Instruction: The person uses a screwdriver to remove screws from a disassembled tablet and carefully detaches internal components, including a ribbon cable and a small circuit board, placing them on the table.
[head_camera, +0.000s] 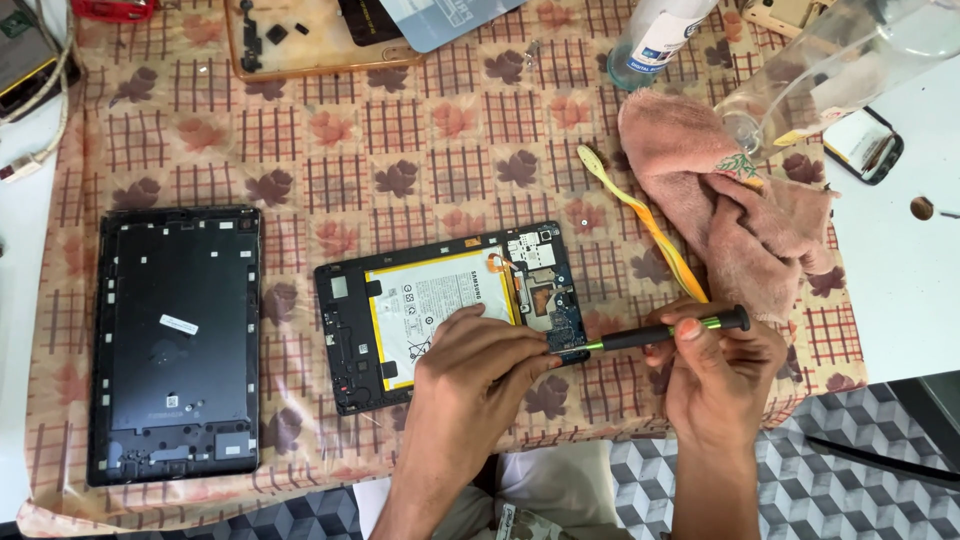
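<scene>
While right-hand fingers (690, 335) grip the screwdriver (660, 333), left-hand fingers (510, 345) press flat on the opened tablet (350, 340).

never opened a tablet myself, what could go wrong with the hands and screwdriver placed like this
The screwdriver tip, held by the right hand, sits on the circuit board beside the battery; a slip might gouge either. The left hand presses on the battery. A bottle stands uphill near the open tablet.
</scene>
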